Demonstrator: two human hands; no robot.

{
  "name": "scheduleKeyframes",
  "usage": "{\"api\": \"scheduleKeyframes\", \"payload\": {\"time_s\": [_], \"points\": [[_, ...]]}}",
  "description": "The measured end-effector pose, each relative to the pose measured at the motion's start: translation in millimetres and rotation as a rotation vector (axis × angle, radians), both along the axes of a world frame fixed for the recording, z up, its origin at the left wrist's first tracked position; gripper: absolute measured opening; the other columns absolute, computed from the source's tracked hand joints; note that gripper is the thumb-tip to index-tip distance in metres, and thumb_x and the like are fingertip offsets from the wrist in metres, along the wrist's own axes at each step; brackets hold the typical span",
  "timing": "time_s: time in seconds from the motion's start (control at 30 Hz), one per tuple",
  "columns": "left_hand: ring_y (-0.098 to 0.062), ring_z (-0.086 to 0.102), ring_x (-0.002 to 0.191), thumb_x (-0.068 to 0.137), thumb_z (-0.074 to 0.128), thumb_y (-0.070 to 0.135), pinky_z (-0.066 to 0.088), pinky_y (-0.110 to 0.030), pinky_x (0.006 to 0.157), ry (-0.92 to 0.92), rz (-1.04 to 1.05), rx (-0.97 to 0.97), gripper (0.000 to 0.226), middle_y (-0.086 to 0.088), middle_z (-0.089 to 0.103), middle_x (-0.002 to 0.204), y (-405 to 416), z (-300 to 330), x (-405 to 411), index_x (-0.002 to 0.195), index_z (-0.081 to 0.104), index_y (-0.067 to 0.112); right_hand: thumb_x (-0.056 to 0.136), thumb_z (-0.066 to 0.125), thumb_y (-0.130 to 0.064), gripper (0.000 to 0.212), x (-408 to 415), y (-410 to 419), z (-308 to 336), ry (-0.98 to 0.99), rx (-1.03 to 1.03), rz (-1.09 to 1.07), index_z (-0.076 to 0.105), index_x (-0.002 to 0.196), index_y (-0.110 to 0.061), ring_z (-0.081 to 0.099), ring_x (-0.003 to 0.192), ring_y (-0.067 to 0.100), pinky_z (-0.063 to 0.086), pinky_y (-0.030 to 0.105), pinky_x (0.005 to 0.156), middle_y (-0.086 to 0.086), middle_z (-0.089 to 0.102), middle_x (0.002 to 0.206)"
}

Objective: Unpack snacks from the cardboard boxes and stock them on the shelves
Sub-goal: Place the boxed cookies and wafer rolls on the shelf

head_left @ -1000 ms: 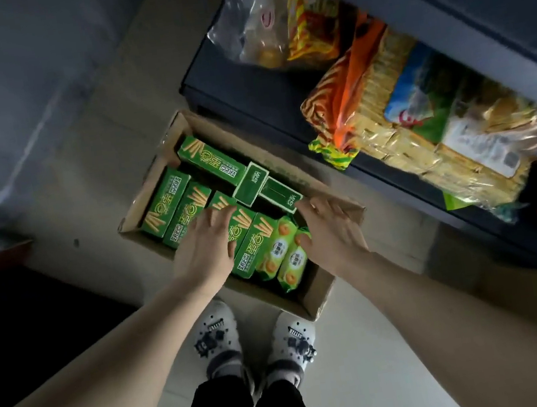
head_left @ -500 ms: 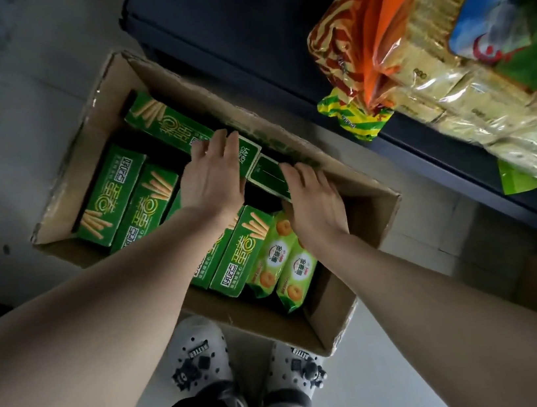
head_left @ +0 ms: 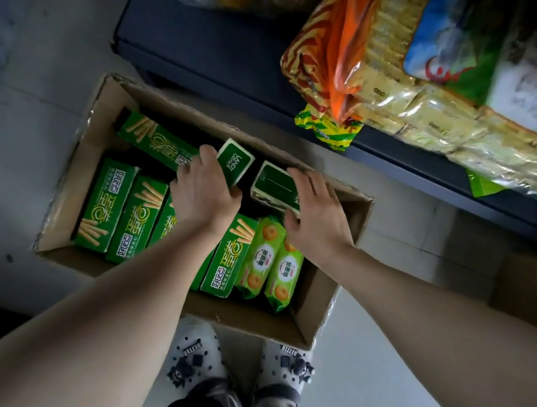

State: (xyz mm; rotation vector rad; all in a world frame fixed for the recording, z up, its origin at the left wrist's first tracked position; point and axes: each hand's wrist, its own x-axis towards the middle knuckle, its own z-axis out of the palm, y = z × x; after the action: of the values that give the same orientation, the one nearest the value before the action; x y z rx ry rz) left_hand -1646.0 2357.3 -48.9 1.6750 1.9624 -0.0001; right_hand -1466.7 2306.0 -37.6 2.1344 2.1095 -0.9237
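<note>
Both hands are down inside the carton [head_left: 341, 310], each on an upright dark-green box. The left hand [head_left: 204, 195] grips one box [head_left: 237, 164] by its end, fingers over the top and thumb on the near side. The right hand [head_left: 317, 217] holds the second box [head_left: 273, 185] just beside it, fingers curled over the far edge and thumb at the near corner.

The risks, as I judge them: these boxes stand wedged among the flat-lying stick boxes [head_left: 105, 205], so a straight pull could drag a neighbour up or crush a thin cardboard end. Lifting two at once, one per hand, leaves no spare hand if either slips. The cookie packs [head_left: 260, 256] lie just under the right wrist and could be squashed if that arm drops.

Both forearms reach forward and down, wrists bent, palms facing the floor. The shelf [head_left: 205, 57] sits beyond and to the right of the hands, already holding bagged snacks [head_left: 415, 79].
</note>
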Motion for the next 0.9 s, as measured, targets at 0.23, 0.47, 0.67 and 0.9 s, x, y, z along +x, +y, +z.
{"api": "scheduleKeyframes", "payload": {"time_s": [0.23,0.47,0.67,0.9], "points": [[-0.036,0.062,0.105,0.096,0.058,0.037,0.052,-0.044,0.081,-0.133,0.106,0.01,0.064,-0.019,0.051,0.132,-10,102,-16,0.148,0.029,0.013,0.106,0.036,-0.033,0.052,16,3,96,0.024,-0.168,-0.204,0.021,0.156,-0.031,0.053,0.11,0.037,0.047,0.044,0.083,0.009,0.037,0.131],[-0.038,0.061,0.104,0.102,0.043,0.044,0.05,-0.045,0.083,-0.114,0.059,0.001,0.064,-0.024,0.049,0.135,-6,232,-37,0.156,0.021,0.016,0.108,0.029,-0.037,0.041,19,13,226,0.156,-0.269,-0.25,0.034,0.148,-0.045,0.052,0.086,0.019,0.042,0.034,0.077,0.009,0.048,0.128],[-0.023,0.06,0.08,0.103,0.042,0.042,0.046,-0.031,0.066,-0.17,-0.088,-0.038,0.054,-0.014,0.055,0.122,-8,349,-63,0.151,0.028,0.022,0.103,0.038,-0.053,0.045,21,17,359,0.266,-0.304,-0.324,0.039,0.146,-0.039,0.072,0.087,0.023,0.054,0.033,0.075,0.003,0.053,0.138],[-0.017,0.062,0.073,0.104,0.043,0.04,0.043,-0.028,0.056,-0.181,-0.239,-0.025,0.038,-0.006,0.061,0.098,-13,505,-59,0.135,0.046,0.018,0.093,0.065,-0.046,0.037,29,5,506,0.452,-0.159,-0.376,0.053,0.124,-0.031,0.067,0.105,0.027,0.057,0.044,0.088,0.001,0.057,0.131]]}}
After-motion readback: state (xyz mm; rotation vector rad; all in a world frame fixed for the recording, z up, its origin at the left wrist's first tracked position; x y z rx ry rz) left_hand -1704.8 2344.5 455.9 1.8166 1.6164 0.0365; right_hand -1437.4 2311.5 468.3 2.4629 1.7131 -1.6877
